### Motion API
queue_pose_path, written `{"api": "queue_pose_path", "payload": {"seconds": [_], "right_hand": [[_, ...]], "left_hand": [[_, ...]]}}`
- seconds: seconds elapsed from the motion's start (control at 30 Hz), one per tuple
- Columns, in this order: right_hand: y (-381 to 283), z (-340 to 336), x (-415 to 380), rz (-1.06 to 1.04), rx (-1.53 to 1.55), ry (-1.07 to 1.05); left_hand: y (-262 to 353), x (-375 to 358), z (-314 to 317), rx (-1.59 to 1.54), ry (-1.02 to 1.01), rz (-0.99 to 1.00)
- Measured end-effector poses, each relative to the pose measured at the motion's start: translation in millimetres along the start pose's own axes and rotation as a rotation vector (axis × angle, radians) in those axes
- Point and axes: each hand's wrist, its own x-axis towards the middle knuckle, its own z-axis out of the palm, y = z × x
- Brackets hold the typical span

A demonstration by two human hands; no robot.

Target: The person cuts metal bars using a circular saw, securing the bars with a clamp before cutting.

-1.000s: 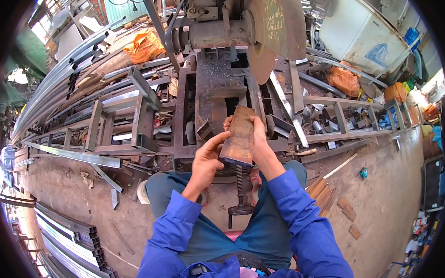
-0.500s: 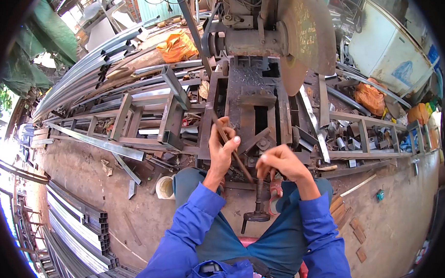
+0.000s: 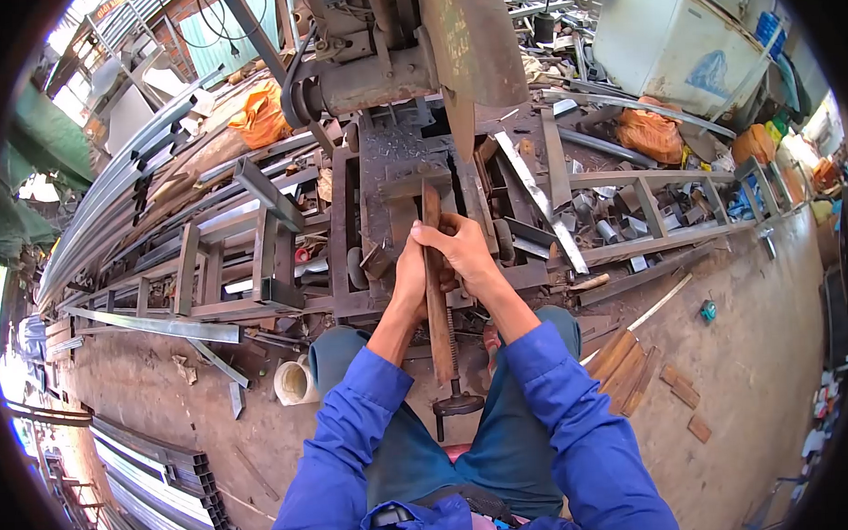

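Note:
My left hand [image 3: 409, 277] and my right hand [image 3: 467, 252] are close together over the saw's vise, both closed around a long flat brown strip [image 3: 440, 344]. The strip stands nearly lengthwise in view, its far end over the vise jaw [image 3: 412, 184] and its near end between my knees. My right thumb lies across its face; the other right fingers are partly hidden behind it. Below the strip runs the vise's threaded screw with a crank wheel [image 3: 460, 404]. Beyond my hands are the cut-off saw's disc [image 3: 460, 124] and its large guard [image 3: 482, 53].
Metal frames [image 3: 223, 258] flank the saw on the left, with long steel profiles behind. A white bucket [image 3: 295, 383] stands by my left knee. Wooden pieces [image 3: 624, 370] lie on the floor at right. An orange bag [image 3: 650, 134] sits among scraps near a white cabinet [image 3: 654, 42].
My right hand has moved up and left from beside the vise screw and now grips the strip along with my left. The strip has turned from slanted to nearly straight. The view has shifted right.

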Motion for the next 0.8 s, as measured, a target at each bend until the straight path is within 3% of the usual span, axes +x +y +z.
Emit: {"api": "queue_pose_path", "payload": {"seconds": [0.1, 0.17, 0.27, 0.37, 0.8], "right_hand": [[-12, 1, 0, 0.109, -0.093, 0.067], [-27, -2, 4, 0.065, -0.131, 0.138], [-26, -15, 25, -0.048, -0.027, 0.07], [-23, -25, 30, -0.017, 0.17, -0.024], [0, -45, 44, 0.116, 0.24, -0.006]], "left_hand": [[7, 6, 3, 0.018, -0.011, 0.073], [5, 6, 7, 0.03, -0.1, 0.198], [0, 11, 13, -0.043, -0.221, 0.336], [3, 2, 17, 0.02, -0.252, 0.36], [-19, 20, 27, 0.02, -0.18, 0.367]]}}
